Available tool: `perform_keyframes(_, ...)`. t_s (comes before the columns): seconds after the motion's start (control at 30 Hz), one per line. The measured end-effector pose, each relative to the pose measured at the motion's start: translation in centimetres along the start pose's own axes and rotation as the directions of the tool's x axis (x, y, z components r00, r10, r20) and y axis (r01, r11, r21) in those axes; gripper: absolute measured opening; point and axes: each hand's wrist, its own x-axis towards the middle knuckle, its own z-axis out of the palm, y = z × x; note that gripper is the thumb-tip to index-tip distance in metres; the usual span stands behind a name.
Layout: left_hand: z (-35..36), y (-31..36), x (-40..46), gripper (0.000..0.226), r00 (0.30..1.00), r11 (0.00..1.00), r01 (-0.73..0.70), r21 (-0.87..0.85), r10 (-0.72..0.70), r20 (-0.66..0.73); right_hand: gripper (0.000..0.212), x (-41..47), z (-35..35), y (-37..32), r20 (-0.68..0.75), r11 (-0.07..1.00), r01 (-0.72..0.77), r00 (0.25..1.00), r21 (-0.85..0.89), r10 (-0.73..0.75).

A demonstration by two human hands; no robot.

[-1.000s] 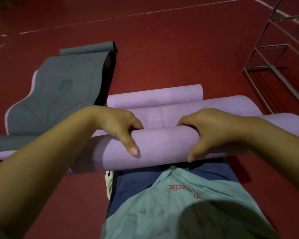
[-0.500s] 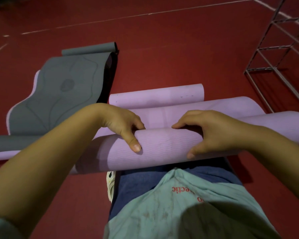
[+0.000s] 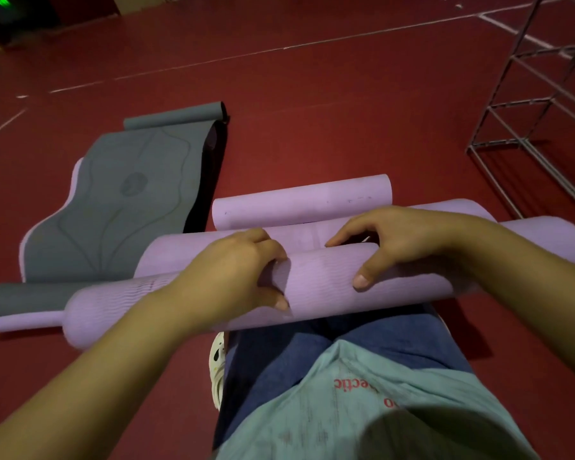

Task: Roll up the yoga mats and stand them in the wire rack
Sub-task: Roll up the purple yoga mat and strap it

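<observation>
1. Across the person's lap, head view: the lilac mat roll [image 3: 322,280] lies crosswise over blue trousers [image 3: 312,343] — left hand [image 3: 236,270] and right hand [image 3: 399,240] both curl round it, thumbs on the near side.
2. Beyond it, the lilac mat's unrolled part [image 3: 299,204] lies on the red floor [image 3: 312,111].
3. Toward the floor's left side, a grey mat [image 3: 113,200] lies wavy, partly unrolled.
4. At the right edge stands the wire rack [image 3: 525,104] — well apart from the roll.

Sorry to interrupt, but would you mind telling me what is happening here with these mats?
A person kneeling on the red floor is rolling up a purple mat. The left hand and right hand both curl over the roll across the lap. A grey mat lies partly unrolled to the left. The wire rack holds no mats in view.
</observation>
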Motion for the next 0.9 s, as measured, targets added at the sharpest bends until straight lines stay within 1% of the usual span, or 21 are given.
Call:
perform_keyframes(0.07, -0.2, -0.1, 0.4, 0.057, 1.000, 1.000, 0.013, 0.012, -0.013, 0.015, 0.062, 0.2, -0.3, -0.2, 0.006, 1.000, 0.000, 1.000, -0.026, 0.000)
perform_keyframes(0.13, -0.4, -0.2, 0.9, 0.053, 0.999, 0.999, 0.014, 0.037, -0.016, 0.046, 0.062, 0.1, -0.4, -0.5, -0.018, 0.995, 0.022, 1.000, -0.096, -0.024)
perform_keyframes(0.2, -0.7, -0.3, 1.6, 0.049, 0.996, 0.999, 0.021, 0.033, -0.024, 0.091, 0.058, -0.5, -0.3, -0.8, -0.100, 0.983, 0.068, 0.991, -0.168, -0.086)
perform_keyframes(0.3, -1.3, -1.0, 2.8, 0.047, 0.983, 1.000, 0.026, 0.014, -0.029, 0.180, 0.054, -1.3, 0.6, -1.3, -0.233, 0.944, 0.114, 0.953, -0.311, -0.192)
perform_keyframes(0.37, -1.7, -1.5, 3.5, 0.046, 0.971, 0.998, 0.048, -0.039, -0.038, 0.236, 0.059, -1.6, 1.5, -1.4, -0.262, 0.918, 0.124, 0.936, -0.377, -0.234)
perform_keyframes(0.4, -1.8, -1.7, 3.8, 0.045, 0.964, 0.995, 0.066, -0.072, -0.045, 0.261, 0.062, -1.6, 1.9, -1.3, -0.272, 0.916, 0.121, 0.932, -0.384, -0.238)
perform_keyframes(0.5, -1.8, -2.2, 4.6, 0.041, 0.953, 0.990, 0.082, -0.112, -0.046, 0.298, 0.063, -1.5, 1.9, -1.0, -0.300, 0.937, 0.088, 0.934, -0.337, -0.195)
perform_keyframes(0.6, -1.9, -2.4, 4.9, 0.045, 0.957, 0.989, 0.093, -0.115, -0.057, 0.286, 0.060, -0.8, 1.0, -0.8, -0.289, 0.948, 0.056, 0.945, -0.313, -0.151)
perform_keyframes(0.67, -2.0, -2.5, 4.6, 0.046, 0.966, 0.988, 0.099, -0.116, -0.068, 0.248, 0.058, -0.2, 0.3, -0.6, -0.269, 0.958, 0.031, 0.957, -0.285, -0.111)
perform_keyframes(0.83, -2.4, -2.4, 3.2, 0.037, 0.996, 0.992, 0.066, -0.104, -0.059, 0.068, 0.052, 1.2, -1.1, -0.1, -0.197, 0.992, -0.002, 0.980, -0.126, -0.023)
perform_keyframes(0.9, -2.1, -1.6, 2.8, 0.046, 0.998, 1.000, 0.027, 0.002, -0.027, 0.059, 0.050, 1.5, -1.6, 0.0, -0.157, 0.996, -0.033, 0.987, -0.081, 0.020)
